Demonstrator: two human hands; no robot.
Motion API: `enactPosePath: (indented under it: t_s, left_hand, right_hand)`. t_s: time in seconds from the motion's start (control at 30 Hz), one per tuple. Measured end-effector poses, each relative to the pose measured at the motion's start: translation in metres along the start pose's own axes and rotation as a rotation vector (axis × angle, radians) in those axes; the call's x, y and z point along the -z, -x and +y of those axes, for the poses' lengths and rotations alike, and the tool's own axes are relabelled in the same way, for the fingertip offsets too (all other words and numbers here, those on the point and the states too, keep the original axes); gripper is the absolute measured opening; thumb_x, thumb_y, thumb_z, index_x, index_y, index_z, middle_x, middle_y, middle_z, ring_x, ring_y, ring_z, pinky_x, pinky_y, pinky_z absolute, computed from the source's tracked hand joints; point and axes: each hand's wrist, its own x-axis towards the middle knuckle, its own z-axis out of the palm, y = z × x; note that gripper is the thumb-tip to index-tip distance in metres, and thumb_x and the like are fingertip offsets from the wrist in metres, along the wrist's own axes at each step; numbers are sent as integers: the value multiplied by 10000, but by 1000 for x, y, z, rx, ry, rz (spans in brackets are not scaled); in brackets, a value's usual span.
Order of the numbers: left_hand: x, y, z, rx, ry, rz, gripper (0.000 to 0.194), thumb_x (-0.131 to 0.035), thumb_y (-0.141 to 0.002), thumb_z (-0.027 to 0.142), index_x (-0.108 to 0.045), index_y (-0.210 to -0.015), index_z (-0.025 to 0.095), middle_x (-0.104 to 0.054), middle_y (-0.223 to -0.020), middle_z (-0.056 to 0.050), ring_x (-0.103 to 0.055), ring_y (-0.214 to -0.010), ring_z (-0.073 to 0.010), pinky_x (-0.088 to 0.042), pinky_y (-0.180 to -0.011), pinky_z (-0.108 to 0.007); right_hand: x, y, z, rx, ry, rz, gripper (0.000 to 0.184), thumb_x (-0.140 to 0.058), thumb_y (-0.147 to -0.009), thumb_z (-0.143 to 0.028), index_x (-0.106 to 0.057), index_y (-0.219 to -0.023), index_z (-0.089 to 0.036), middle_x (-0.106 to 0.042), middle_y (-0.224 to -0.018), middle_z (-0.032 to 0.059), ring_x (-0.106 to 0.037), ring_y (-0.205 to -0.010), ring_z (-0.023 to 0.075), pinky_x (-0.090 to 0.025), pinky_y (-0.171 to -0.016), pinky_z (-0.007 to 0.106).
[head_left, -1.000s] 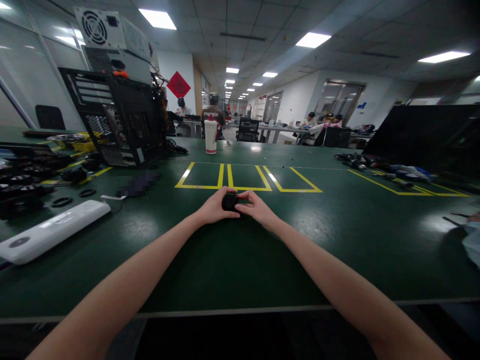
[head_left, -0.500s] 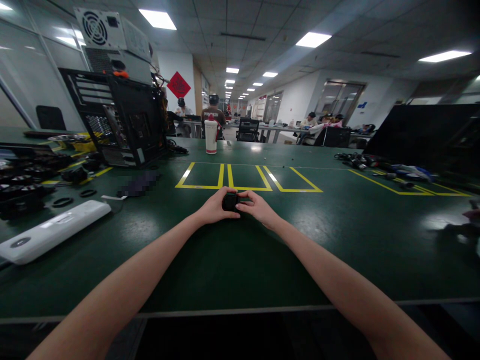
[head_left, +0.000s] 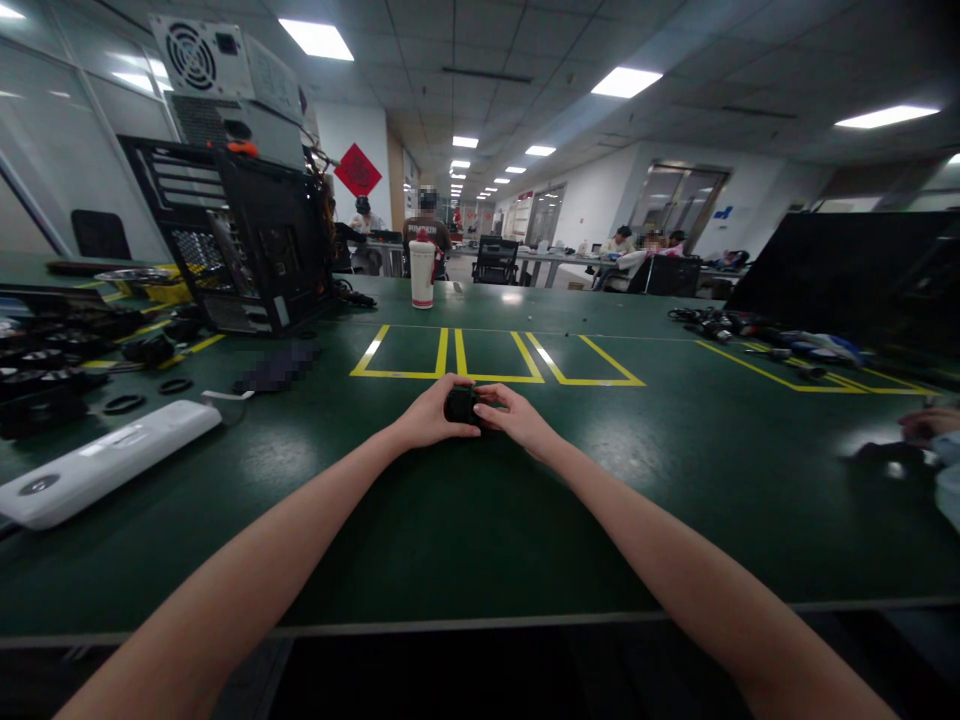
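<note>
From where I stand, the person's two hands meet over the middle of the green worktop (head_left: 480, 540), with a small black rounded piece (head_left: 459, 405) between them, just on the near side of the yellow tape rectangles (head_left: 600, 382). The left hand (head_left: 430, 414) is curved into a C around it, fingers over the top and thumb underneath, opened only as far as the piece is wide and holding it. The right hand (head_left: 519, 416) comes to its right edge with thumb and fingers partly closed; they seem to touch it, though I can't tell whether they grip anything there. Nor can I see whether the piece rests on the surface or is held just above. I'd judge the step in hand to be fine work at that edge, the left hand steadying and the right doing the fiddling. The next move, to my mind, calls for a firm left hold and a light, precise pinch from the right. Well off to the left lie a long white device (head_left: 112, 465) and black rings (head_left: 124, 404); at the far right another person's hand (head_left: 928, 427) is busy near a blurred dark thing.
</note>
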Motion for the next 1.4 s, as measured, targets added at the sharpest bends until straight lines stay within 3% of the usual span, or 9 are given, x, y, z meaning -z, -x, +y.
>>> enactPosePath:
  t_s: [0.17, 0.4, 0.6, 0.8, 1.0, 1.23, 1.4]
  left_hand:
    - [1, 1, 1, -1, 20, -12, 619, -697, -594, 352, -390, -1119, 232, -494, -1095, -59, -499, -1006, -249, -409, -847, -421]
    - [0, 1, -1, -8, 20, -4, 623, -698, -590, 353, -391, -1119, 235, -491, -1099, -56, -501, -1000, -244, -425, -826, -416]
    - [0, 1, -1, -12, 27, -3, 618, -698, -590, 351, -396, -1116, 234, -490, -1105, -58, -500, -1002, -245, -421, -832, -418]
    - [0, 1, -1, -16, 25, 2, 617, -703, -586, 343, -400, -1111, 228, -499, -1081, -51, -505, -987, -241, -417, -830, -409]
    - [0, 0, -2, -10, -3, -2, 627, -699, -591, 357, -387, -1121, 233, -487, -1096, -45, -497, -988, -231, -422, -825, -395]
    - [2, 2, 1, -3, 4, -13, 622, -693, -599, 364, -383, -1122, 236, -487, -1102, -52, -498, -998, -237, -423, -830, -405]
    - [3, 2, 3, 2, 2, -28, 608, -685, -607, 367, -389, -1119, 226, -490, -1107, -65, -505, -995, -247, -421, -829, -416]
  right_hand:
    - [0, 2, -2, 88, 35, -1, 317, -645, -640, -273, -500, -911, -195, -535, -985, 36, -531, -904, 162, -434, -831, 367]
    - [-1, 0, 2, 108, 25, 27, 208, -572, -709, -312, -508, -874, -203, -537, -934, 19, -549, -822, 142, -441, -809, 355]
    - [1, -1, -1, 50, 35, -8, 311, -567, -717, -296, -503, -1007, -203, -531, -1029, 50, -544, -899, 169, -429, -838, 382]
    - [-1, 2, -4, 100, 22, -22, 320, -644, -643, -257, -501, -920, -185, -528, -1000, 34, -533, -927, 165, -415, -865, 368]
    - [-2, 3, -2, 93, 40, -13, 218, -573, -710, -283, -498, -896, -198, -524, -955, 28, -543, -851, 151, -443, -814, 371]
    - [0, 1, -3, 7, 49, -33, 321, -582, -703, -269, -489, -997, -180, -517, -1051, 64, -547, -896, 172, -428, -845, 399]
    - [1, 5, -6, 80, 51, -47, 349, -651, -639, -238, -481, -940, -192, -521, -1013, 40, -515, -970, 177, -419, -865, 375]
